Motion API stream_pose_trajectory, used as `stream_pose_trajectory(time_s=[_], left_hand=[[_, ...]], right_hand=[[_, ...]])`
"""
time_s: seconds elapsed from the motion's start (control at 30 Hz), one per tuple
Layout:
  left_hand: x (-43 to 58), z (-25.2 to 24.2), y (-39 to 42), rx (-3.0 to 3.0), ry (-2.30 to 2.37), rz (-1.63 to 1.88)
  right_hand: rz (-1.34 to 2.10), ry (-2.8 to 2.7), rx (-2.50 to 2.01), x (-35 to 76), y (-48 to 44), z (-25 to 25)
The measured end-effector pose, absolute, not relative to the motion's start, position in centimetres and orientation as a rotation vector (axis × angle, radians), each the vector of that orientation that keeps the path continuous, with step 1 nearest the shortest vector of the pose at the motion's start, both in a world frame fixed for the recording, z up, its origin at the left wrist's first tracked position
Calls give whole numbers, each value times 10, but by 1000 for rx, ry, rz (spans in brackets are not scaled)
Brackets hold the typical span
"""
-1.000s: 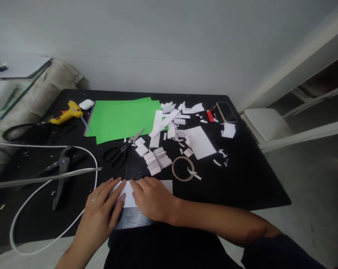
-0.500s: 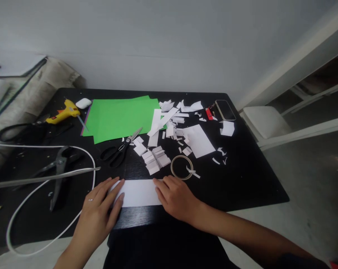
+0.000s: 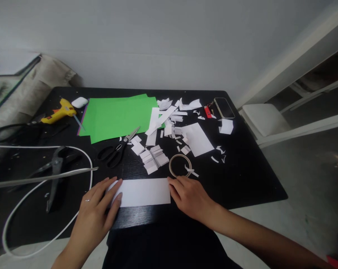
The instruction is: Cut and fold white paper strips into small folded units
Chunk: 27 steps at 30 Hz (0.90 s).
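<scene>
A strip of white paper [image 3: 145, 192] lies flat near the table's front edge. My left hand [image 3: 97, 205] rests on its left end, fingers stretched out and spread, with a ring on one finger. At the strip's far right corner is my right hand [image 3: 190, 196], its fingers curled together and the index fingertip and thumb at the paper's edge. Just beyond that hand lies a roll of tape [image 3: 171, 166], a small scrap across its rim. Black-handled scissors [image 3: 119, 146] lie beyond the strip, beside folded white paper pieces [image 3: 155, 160].
Green sheets [image 3: 115, 116] lie at the back, with paper scraps [image 3: 173, 129] to their right. A yellow glue gun [image 3: 61, 112], large shears [image 3: 55, 179] and a white cable [image 3: 89, 160] occupy the left. A phone [image 3: 224, 107] and a red object [image 3: 207, 111] sit back right.
My right hand has slid right along the strip's far edge to its right corner, uncovering the right end. My left hand stays on the left end. The view has shifted slightly.
</scene>
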State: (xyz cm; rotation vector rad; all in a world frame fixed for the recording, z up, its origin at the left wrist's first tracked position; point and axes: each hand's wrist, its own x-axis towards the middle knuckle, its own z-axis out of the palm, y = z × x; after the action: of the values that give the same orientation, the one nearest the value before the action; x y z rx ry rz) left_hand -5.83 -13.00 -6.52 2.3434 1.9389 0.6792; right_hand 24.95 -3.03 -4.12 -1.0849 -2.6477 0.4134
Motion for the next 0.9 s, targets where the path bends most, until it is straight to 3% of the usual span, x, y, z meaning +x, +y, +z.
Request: stream_pose_trajectory(time_s=[0.4, 0.6, 0.9], left_hand=[[-58, -65, -131, 2331, 1950, 650], [-59, -66, -131, 2328, 1935, 663], [-60, -68, -130, 2332, 1931, 658]], right_hand=[[492, -2588, -1391, 195, -12, -16], [797, -2708, -1264, 170, -19, -11], [738, -2729, -1540, 140, -25, -19]])
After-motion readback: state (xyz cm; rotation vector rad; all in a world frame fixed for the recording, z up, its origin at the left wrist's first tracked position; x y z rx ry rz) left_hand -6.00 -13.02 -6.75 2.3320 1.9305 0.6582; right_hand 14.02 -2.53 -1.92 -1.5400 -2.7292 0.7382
